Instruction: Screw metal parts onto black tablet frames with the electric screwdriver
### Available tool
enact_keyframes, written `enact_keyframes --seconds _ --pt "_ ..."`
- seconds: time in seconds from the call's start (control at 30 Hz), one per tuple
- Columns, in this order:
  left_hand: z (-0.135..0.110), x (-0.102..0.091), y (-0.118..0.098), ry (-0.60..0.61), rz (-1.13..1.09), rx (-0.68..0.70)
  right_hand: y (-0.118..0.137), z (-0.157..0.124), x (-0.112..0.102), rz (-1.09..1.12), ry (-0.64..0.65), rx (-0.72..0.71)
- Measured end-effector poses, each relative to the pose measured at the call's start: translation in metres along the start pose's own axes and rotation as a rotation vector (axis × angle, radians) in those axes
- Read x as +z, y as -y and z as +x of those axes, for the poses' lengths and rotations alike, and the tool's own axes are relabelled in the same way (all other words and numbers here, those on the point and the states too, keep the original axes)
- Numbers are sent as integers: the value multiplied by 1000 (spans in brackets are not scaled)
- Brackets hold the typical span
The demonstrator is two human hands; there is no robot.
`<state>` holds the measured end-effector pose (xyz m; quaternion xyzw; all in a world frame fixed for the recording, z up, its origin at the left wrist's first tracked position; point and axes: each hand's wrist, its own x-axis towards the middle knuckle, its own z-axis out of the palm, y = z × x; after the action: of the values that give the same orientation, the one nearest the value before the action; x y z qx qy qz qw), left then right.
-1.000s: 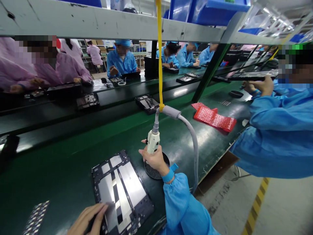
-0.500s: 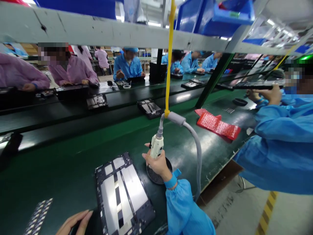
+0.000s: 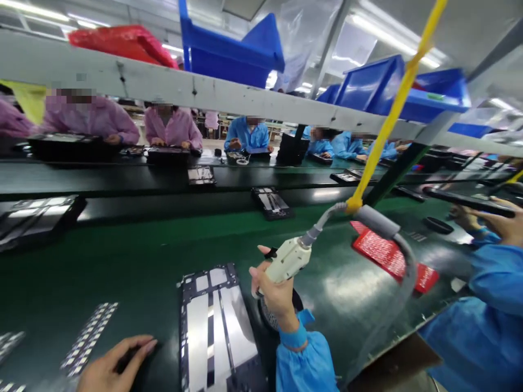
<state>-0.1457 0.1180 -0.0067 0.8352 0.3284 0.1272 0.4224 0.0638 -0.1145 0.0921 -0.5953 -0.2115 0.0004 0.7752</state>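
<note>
My right hand is wrapped round a cream-coloured electric screwdriver, which tilts up to the right on its grey cable. The bit end is hidden by my hand. Partly behind my wrist, a round black perforated dish sits on the bench. In front of me lies an opened tablet housing with silver battery panels and a black frame. Left of it, my left hand holds thumb and forefinger pinched together; whatever is between the tips is too small to make out. Beside that hand lies a strip of small pale pieces.
A yellow cord holds up the screwdriver's grey cable. Red bubble wrap lies on the right. More tablet housings rest further back. Blue bins stand on the overhead shelf. A co-worker's blue sleeve is at right.
The view has swung right to left, so the scene sits further right. The screwdriver has tipped from nearly upright to leaning right, away from the dish. My left hand shows more fully.
</note>
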Motion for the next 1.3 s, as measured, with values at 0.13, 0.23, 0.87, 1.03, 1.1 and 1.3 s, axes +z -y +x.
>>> enact_keyframes --seconds 0.13,0.23,0.87,1.03,1.1,1.3 --pt "7 -10 -29 95 -136 42 6 -5 48 95 151 18" --pt "14 -6 -45 159 -309 -36 2 -7 77 140 220 31" --pt "37 26 -66 222 -92 80 -20 -18 107 85 303 139" --pt "67 19 -70 557 -158 -168 -36 -27 121 -1 361 196" --pt "81 17 -72 631 -143 -205 -43 -29 124 -33 395 205" --pt "93 17 -74 683 -141 -226 -49 -32 130 -42 410 233"
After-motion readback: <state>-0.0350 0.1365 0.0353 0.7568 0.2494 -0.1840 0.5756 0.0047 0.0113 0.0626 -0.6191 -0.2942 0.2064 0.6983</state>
